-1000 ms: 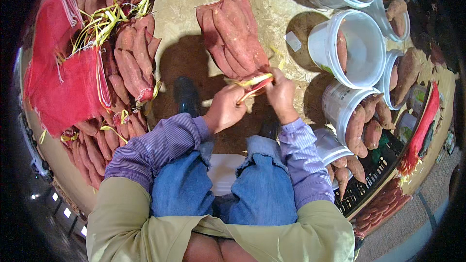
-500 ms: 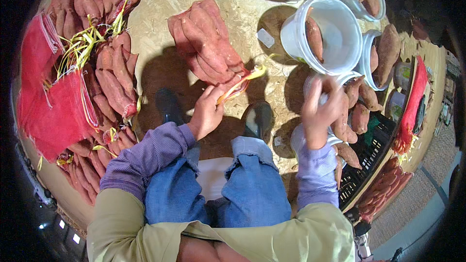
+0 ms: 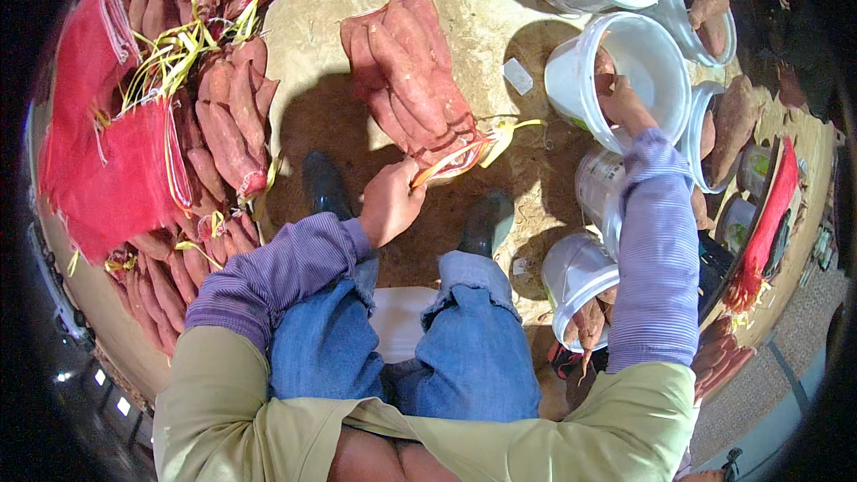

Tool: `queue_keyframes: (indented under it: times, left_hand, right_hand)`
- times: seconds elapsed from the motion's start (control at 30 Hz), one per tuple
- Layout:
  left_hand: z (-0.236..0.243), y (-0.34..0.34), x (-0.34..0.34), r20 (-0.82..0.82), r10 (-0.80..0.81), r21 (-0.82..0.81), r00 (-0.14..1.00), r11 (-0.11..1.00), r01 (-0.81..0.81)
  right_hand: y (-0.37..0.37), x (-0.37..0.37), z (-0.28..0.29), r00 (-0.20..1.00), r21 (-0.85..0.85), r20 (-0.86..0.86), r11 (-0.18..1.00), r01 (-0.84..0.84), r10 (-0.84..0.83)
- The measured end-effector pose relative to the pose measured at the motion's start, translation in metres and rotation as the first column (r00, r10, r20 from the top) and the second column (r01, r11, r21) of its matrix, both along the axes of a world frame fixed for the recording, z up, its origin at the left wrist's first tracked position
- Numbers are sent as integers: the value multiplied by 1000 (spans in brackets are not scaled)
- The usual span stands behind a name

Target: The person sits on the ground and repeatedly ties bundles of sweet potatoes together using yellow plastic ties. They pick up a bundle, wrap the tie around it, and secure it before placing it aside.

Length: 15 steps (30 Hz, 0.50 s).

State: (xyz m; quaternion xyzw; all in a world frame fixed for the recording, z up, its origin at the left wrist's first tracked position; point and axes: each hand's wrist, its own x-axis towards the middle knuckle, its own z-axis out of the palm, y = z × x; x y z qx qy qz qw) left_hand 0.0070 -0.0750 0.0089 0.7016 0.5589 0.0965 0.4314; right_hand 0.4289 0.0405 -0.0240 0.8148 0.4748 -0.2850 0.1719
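Note:
A red mesh bag (image 3: 406,71) packed with sweet potatoes lies on the ground ahead of me. Its mouth, with a yellow drawstring (image 3: 502,138), faces me. My left hand (image 3: 393,201) is closed on the edge of that mouth. To the right, my right hand (image 3: 630,109) reaches into a white bucket (image 3: 571,80). Its fingers are closed around the lower end of a reddish sweet potato (image 3: 604,62) leaning on the bucket's inner wall. The fingertips are partly hidden.
At the left lie several filled mesh bags (image 3: 234,116) and a stack of flat red mesh bags (image 3: 116,178) with yellow strings. More white buckets (image 3: 571,277) holding sweet potatoes line the right side. A white tag (image 3: 518,76) lies beside the middle bucket.
My right hand has moved up and forward from over the nearer buckets into the middle bucket, onto the sweet potato. My left hand stays on the bag's mouth. The view has shifted slightly.

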Motion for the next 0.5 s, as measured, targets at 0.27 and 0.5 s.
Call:
queue_keyframes:
  times: [0.27, 0.5]
  left_hand:
    - [-4, -8, -7, -73, 52, -15, 996, 998, -53]
    - [-4, -7, -13, -99, -47, -5, 994, 999, 47]
  right_hand:
    - [-78, -46, 138, 886, 610, -448, 684, 401, -119]
    - [-217, -142, 180, 201, -24, -833, 397, 918, -516]
